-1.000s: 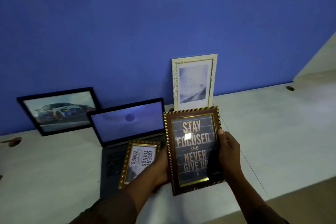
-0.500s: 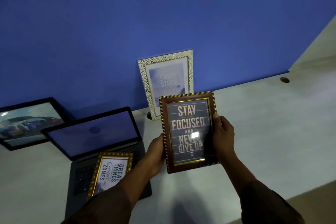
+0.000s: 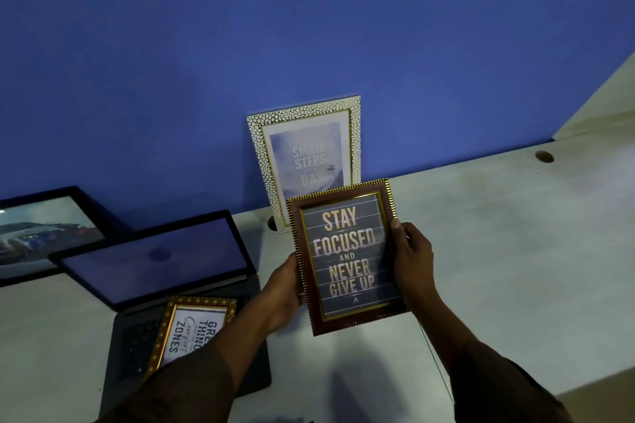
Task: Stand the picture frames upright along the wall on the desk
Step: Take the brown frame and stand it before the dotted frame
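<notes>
Nearest, a gold frame (image 3: 192,330) lay flat on the laptop (image 3: 165,288), reading "GREAT THINGS… COMFORT ZONES". Just right of the laptop, the left hand (image 3: 281,295) and right hand (image 3: 412,261) were clamped on opposite edges of the brown frame (image 3: 347,257), "STAY FOCUSED AND NEVER GIVE UP". Over the last second it had been carried up and off the laptop toward the wall (image 3: 309,27), so placement seemed close. Beyond, the white frame (image 3: 305,158), "SMALL STEPS… DAY", stood against the wall; the black frame (image 3: 44,233) leaned behind the laptop.
</notes>
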Demonstrator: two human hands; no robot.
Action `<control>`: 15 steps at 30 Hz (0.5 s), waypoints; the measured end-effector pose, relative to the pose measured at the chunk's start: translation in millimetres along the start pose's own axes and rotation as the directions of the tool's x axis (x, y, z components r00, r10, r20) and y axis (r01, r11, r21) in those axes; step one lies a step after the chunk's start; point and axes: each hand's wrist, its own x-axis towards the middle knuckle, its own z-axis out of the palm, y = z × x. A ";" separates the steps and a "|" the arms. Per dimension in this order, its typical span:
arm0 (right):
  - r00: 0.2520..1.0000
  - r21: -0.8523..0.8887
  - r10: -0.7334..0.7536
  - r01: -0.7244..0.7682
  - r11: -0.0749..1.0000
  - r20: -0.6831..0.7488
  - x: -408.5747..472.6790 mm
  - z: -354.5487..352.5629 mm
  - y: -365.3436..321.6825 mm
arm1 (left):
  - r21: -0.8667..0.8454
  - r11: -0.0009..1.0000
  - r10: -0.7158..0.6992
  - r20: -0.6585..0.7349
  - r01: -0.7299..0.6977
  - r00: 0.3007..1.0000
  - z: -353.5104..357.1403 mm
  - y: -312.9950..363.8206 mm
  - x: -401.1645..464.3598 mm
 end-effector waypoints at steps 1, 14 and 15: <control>1.000 0.014 0.005 -0.005 1.000 0.026 -0.4 4.0 4.6 | -0.030 1.000 -0.004 0.003 0.004 1.000 -0.7 -0.9 2.4; 0.976 -0.095 -0.024 0.046 0.994 0.217 0.7 7.9 31.4 | -0.126 0.990 -0.091 -0.210 0.065 0.974 -10.7 -7.7 36.1; 0.975 -0.111 -0.018 0.043 0.993 0.220 0.6 6.8 34.0 | -0.126 0.990 -0.096 -0.219 0.069 0.971 -10.2 -7.3 38.3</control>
